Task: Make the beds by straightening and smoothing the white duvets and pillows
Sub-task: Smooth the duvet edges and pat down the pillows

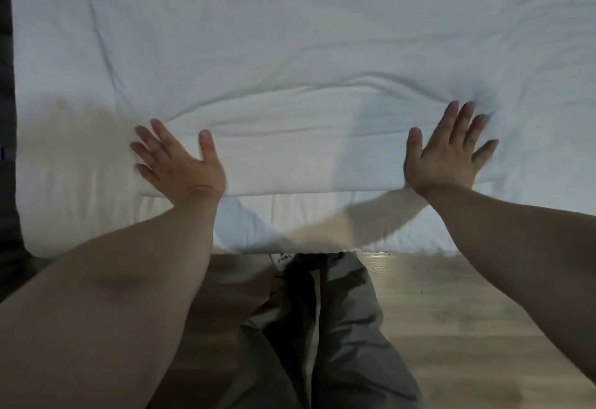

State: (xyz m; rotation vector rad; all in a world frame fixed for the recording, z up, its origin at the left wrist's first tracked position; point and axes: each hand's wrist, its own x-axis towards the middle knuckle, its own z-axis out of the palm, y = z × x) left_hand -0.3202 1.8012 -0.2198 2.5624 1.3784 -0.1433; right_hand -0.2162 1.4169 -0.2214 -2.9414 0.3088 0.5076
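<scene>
White duvet (290, 54) covers bed, fills upper view, folded near edge toward me, soft creases across it. My left hand (180, 163) flat on duvet by near edge, fingers spread, holding nothing. My right hand (448, 154) flat on duvet further along same edge, fingers splayed, slightly blurred. Below duvet edge: my grey trousers (342, 328), wooden floor (451, 328).

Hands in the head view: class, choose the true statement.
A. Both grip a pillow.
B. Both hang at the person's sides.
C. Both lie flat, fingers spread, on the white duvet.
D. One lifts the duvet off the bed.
C: the left hand and the right hand both lie palm-down, fingers straight and spread, on the duvet.
</scene>
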